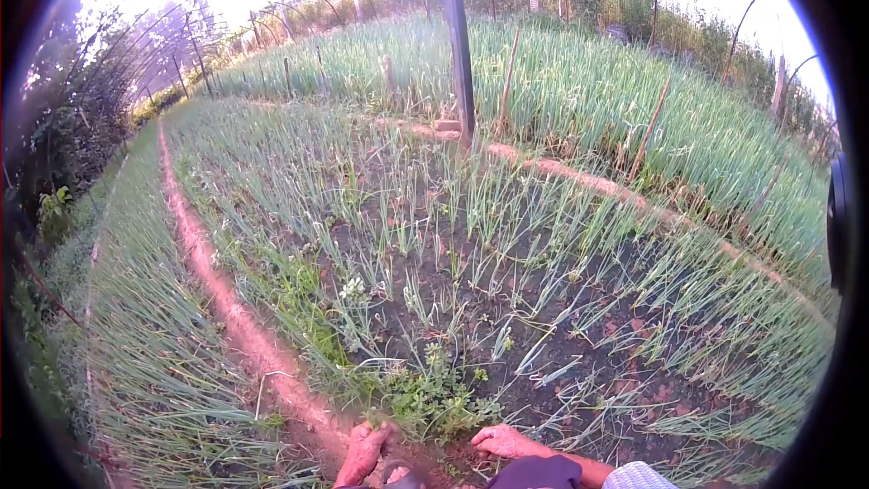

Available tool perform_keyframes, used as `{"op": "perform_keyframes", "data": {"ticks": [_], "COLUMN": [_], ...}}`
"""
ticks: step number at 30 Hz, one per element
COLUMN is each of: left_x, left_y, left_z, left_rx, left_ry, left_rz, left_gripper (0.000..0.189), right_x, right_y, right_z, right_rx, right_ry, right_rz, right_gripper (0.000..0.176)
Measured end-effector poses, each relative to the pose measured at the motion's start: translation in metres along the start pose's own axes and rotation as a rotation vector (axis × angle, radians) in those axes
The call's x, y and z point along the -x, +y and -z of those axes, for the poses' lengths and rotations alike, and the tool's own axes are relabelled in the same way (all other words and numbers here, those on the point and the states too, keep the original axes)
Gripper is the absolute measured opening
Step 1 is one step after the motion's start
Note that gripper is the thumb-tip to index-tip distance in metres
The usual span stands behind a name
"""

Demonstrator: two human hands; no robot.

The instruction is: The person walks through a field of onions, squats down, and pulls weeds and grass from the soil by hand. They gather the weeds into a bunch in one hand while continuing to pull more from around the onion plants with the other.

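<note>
Leafy green plants [434, 403] grow low to the ground just ahead of your two hands, at the near edge of the bed. Your left hand [364, 453] reaches up from the bottom of the view, its back turned toward you, while your right hand [505, 442] comes in from the right on a forearm laid low and nearly level, with a pale checked sleeve [638, 477] pushed behind it and dark cloth [536, 474] in front. The two hands are apart, with a short gap of ground between them. Your left fingers curl inward beside a small green tuft, though you cannot tell here whether they pinch it; your right fingers are bent and point left, and their grip cannot be told either. Beyond them, dark soil [579, 349] carries scattered thin shoots [407, 226], many leaning over. To the left, a reddish strip of bare earth [258, 353] runs away from you beside a thicker bed [172, 362]. Farther off, a dark post [457, 45] stands slightly tilted, a small block [447, 125] at its foot, before a dense green bed [561, 81] with stakes, curved poles, shrubs and a bright sky behind.
</note>
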State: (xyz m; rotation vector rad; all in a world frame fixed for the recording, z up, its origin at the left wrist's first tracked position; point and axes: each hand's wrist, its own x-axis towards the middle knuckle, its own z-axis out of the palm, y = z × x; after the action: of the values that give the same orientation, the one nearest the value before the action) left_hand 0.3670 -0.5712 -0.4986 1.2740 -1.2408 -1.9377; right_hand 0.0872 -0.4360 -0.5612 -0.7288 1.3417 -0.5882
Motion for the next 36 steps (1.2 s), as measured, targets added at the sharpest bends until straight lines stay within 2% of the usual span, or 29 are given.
{"op": "perform_keyframes", "data": {"ticks": [1,2,3,5,6,9,10,11,13,15,17,18,21,23,24,25,26,27,28,29,31,32,33,34,35,36], "left_x": [0.003,0.005,0.004,0.002,-0.001,-0.009,-0.008,-0.009,-0.011,-0.018,-0.019,-0.019,-0.018,-0.016,-0.018,-0.017,-0.017,-0.019,-0.022,-0.025,-0.021,-0.020,-0.016,-0.020,-0.028,-0.036], "left_y": [0.010,0.017,0.018,0.019,0.017,0.006,0.006,0.008,0.007,-0.008,-0.003,-0.004,-0.015,-0.018,-0.019,-0.019,-0.016,-0.028,-0.040,-0.052,-0.045,-0.041,-0.034,-0.042,-0.053,-0.068], "left_z": [-0.005,-0.009,-0.011,-0.014,-0.015,-0.013,-0.014,-0.014,-0.009,-0.005,-0.013,-0.017,-0.027,-0.026,-0.026,-0.026,-0.026,-0.024,-0.021,-0.019,-0.022,-0.027,-0.032,-0.028,-0.024,-0.020], "left_rx": [-0.012,-0.023,-0.042,-0.083,-0.064,-0.176,-0.170,-0.247,-0.408,-0.453,-0.599,-0.641,-0.761,-0.674,-0.636,-0.599,-0.590,-0.444,-0.279,-0.115,0.209,0.319,0.429,0.565,0.500,0.436], "left_ry": [-0.008,-0.019,-0.048,-0.101,-0.147,-0.158,-0.192,-0.241,-0.337,-0.551,-0.728,-0.752,-0.833,-0.826,-0.810,-0.794,-0.744,-0.628,-0.518,-0.402,-0.390,-0.363,-0.332,-0.397,-0.388,-0.379], "left_rz": [-0.009,-0.019,-0.033,-0.063,-0.083,-0.117,-0.125,-0.088,0.001,-0.030,-0.102,-0.124,-0.171,-0.033,0.029,0.089,0.162,0.134,0.239,0.340,0.415,0.465,0.514,0.597,0.512,0.435], "left_gripper": [0.023,0.023,0.023,0.023,0.026,0.029,0.033,0.032,0.030,0.028,0.024,0.021,0.015,0.022,0.025,0.029,0.029,0.030,0.032,0.034,0.038,0.038,0.038,0.038,0.038,0.037], "right_x": [0.006,0.019,0.000,-0.012,-0.015,-0.039,-0.039,-0.041,-0.024,0.008,0.016,0.018,-0.009,-0.024,-0.024,-0.030,-0.028,-0.024,-0.015,-0.020,-0.026,-0.026,-0.028,-0.020,-0.012,-0.017], "right_y": [-0.002,-0.005,0.025,0.066,0.074,0.102,0.100,0.099,0.040,-0.042,-0.071,-0.088,-0.089,-0.074,-0.074,-0.070,-0.068,-0.071,-0.085,-0.080,-0.080,-0.080,-0.080,-0.096,-0.111,-0.103], "right_z": [0.003,0.012,0.028,0.044,0.047,0.061,0.065,0.067,0.042,-0.004,-0.021,-0.025,-0.036,-0.035,-0.034,-0.033,-0.032,-0.031,-0.034,-0.035,-0.039,-0.040,-0.044,-0.046,-0.048,-0.049], "right_rx": [0.013,0.070,0.309,-0.017,-0.123,0.065,0.062,0.179,0.400,-0.216,-0.543,-0.702,-0.387,-0.377,-0.509,-0.354,-0.333,-0.312,-0.230,-0.183,-0.086,0.140,0.133,0.245,0.355,0.323], "right_ry": [0.013,-0.027,-0.099,-0.211,-0.237,-0.219,-0.308,-0.291,-0.265,-0.170,-0.321,-0.463,-0.297,-0.212,-0.164,-0.076,-0.045,-0.014,-0.001,-0.035,-0.103,-0.098,-0.179,-0.240,-0.300,-0.334], "right_rz": [-0.026,0.083,0.299,0.337,0.202,0.126,0.287,0.340,0.449,-0.185,-0.041,-0.011,0.093,0.082,0.086,0.084,0.133,0.184,0.181,0.247,0.378,0.451,0.472,0.469,0.465,0.539], "right_gripper": [0.030,0.033,0.036,0.037,0.040,0.039,0.030,0.029,0.026,0.034,0.045,0.048,0.041,0.037,0.030,0.027,0.026,0.025,0.025,0.024,0.024,0.024,0.023,0.023,0.023,0.024]}}
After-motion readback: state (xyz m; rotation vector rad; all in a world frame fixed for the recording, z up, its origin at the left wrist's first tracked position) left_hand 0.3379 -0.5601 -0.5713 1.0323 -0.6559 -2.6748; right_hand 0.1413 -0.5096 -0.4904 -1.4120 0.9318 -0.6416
